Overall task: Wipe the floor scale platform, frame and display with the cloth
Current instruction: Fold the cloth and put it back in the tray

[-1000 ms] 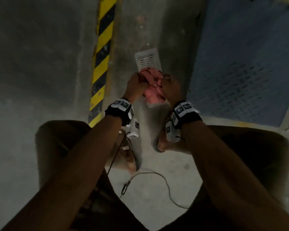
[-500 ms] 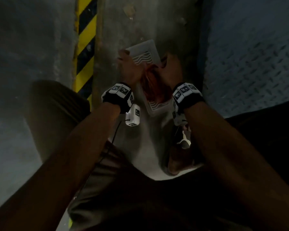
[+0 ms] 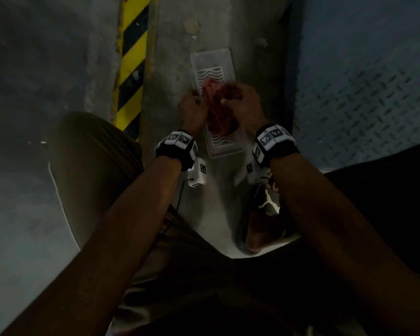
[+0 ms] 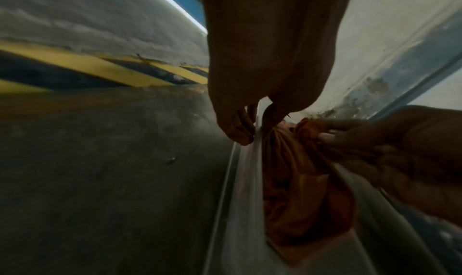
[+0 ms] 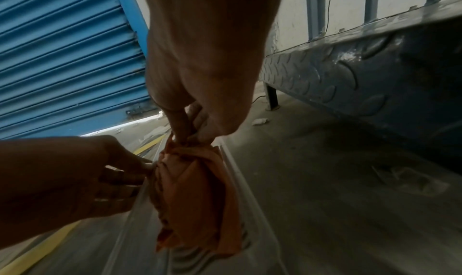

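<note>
A crumpled pink-orange cloth (image 3: 216,115) hangs between my two hands over a clear plastic tray (image 3: 211,59) lying on the concrete floor. My left hand (image 3: 196,99) pinches the cloth's left edge, with the fingertips (image 4: 246,139) down by the tray rim. My right hand (image 3: 229,99) pinches the top of the cloth (image 5: 195,190) between thumb and fingers (image 5: 180,133). The floor scale's blue diamond-plate platform (image 3: 364,76) lies to the right, and its side edge (image 5: 350,76) stands raised off the floor. No display is in view.
A yellow-and-black hazard stripe (image 3: 131,61) runs along the floor on the left. My knees and a sandalled foot (image 3: 264,221) are close below the hands. A blue roller shutter (image 5: 62,52) stands beyond, and a thin cable crosses the floor.
The head view has come closer and lower. Both hands kept hold of the cloth and have drawn slightly apart, so it now hangs between them over the tray.
</note>
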